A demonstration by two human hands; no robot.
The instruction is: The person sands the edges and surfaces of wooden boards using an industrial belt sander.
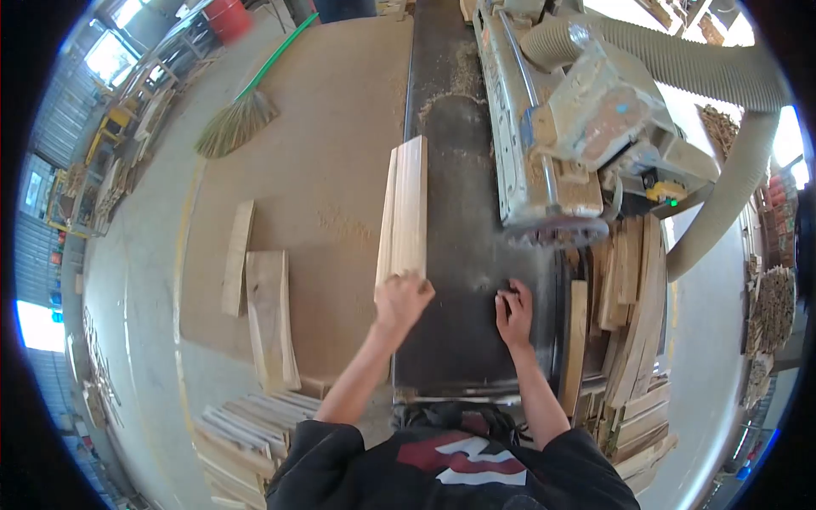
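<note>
My left hand [403, 299] is closed on the near end of a short stack of pale wooden boards [406, 208], which lies lengthwise along the left edge of the dark machine bed [459, 340]. To the right, my right hand [515, 313] rests on or just over the bed, fingers slightly curled and apart, with nothing in it. Beyond that hand, a machine head with a round, toothed-looking disc [558, 232] hangs over the bed's right side.
Two loose boards [269, 314] lie on the brown panel [314, 127] at left, with a green-handled broom [238, 123] behind them. Stacked boards [246, 442] stand at lower left; more wood [633, 280] is piled at right. A thick ribbed hose [739, 170] curves down at upper right.
</note>
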